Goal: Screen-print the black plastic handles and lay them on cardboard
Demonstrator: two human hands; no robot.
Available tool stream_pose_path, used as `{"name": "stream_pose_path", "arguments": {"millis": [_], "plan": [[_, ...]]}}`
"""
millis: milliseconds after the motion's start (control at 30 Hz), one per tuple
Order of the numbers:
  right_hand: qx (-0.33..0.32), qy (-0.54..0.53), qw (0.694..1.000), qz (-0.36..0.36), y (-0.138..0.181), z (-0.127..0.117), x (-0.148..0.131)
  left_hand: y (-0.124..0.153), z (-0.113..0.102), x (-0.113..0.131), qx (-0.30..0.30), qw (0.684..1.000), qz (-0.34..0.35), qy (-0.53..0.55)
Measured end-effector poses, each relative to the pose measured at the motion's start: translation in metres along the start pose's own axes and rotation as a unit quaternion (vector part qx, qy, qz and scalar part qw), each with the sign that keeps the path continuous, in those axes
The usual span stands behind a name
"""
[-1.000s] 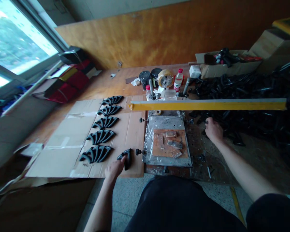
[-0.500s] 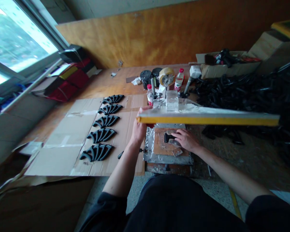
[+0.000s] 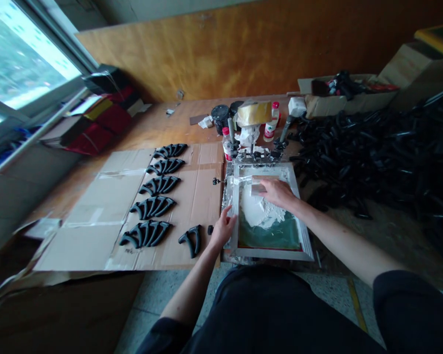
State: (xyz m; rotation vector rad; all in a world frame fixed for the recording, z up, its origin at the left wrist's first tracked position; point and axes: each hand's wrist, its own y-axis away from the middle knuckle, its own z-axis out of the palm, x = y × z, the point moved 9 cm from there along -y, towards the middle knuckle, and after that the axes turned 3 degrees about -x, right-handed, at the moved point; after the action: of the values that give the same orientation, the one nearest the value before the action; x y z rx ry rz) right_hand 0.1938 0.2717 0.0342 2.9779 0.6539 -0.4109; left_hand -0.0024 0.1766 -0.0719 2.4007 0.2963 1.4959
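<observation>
A metal-framed printing screen (image 3: pixel 303 236) lies flat on the bench in front of me, with green mesh and a smear of white ink (image 3: pixel 256 212) on it. My right hand (image 3: pixel 278 192) is closed on a pale squeegee block (image 3: pixel 257 188) at the far part of the mesh. My left hand (image 3: pixel 223 228) grips the frame's left rail. A single black curved plastic part (image 3: pixel 192 239) lies on the cardboard just left of that hand.
Several stacks of black curved parts (image 3: pixel 153 206) sit in a row on a flattened cardboard sheet (image 3: pixel 96 216). A big heap of black parts (image 3: pixel 376 147) fills the right. Ink cans (image 3: pixel 220 117), bottles (image 3: pixel 270 123) and a tape roll (image 3: pixel 254 113) stand behind the screen.
The screen frame, raised before, has swung down flat over the jig plate. My right hand moved from the part on the jig to the squeegee; my left hand slid down the frame's left rail.
</observation>
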Motion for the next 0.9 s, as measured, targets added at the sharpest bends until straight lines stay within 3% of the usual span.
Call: {"name": "stream_pose_path", "arguments": {"millis": [167, 267, 400, 467, 633, 800, 900], "plan": [[-0.055, -0.028, 0.979, -0.192, 0.062, 0.023, -0.033, -0.002, 0.000, -0.006, -0.003, 1.000, 0.005, -0.017], [-0.093, -0.058, 0.965, -0.237, 0.073, 0.021, -0.035, -0.003, 0.001, -0.009, -0.002, 1.000, 0.003, -0.010], [-0.035, -0.057, 0.985, -0.161, 0.059, 0.011, -0.025, -0.003, 0.001, -0.008, -0.002, 1.000, 0.005, 0.023], [-0.007, -0.070, 0.985, -0.155, 0.065, 0.015, -0.026, -0.003, 0.002, -0.009, -0.005, 0.999, 0.001, 0.040], [-0.037, -0.097, 0.981, -0.165, 0.076, 0.028, -0.030, -0.003, 0.002, -0.009, -0.007, 0.998, -0.011, 0.060], [0.063, -0.089, 0.993, -0.048, 0.016, -0.031, -0.002, 0.008, -0.008, 0.021, -0.048, 0.991, -0.008, 0.124], [0.137, -0.101, 0.985, 0.031, -0.004, -0.077, 0.052, 0.020, -0.027, 0.061, -0.033, 0.983, 0.019, 0.182]]}}
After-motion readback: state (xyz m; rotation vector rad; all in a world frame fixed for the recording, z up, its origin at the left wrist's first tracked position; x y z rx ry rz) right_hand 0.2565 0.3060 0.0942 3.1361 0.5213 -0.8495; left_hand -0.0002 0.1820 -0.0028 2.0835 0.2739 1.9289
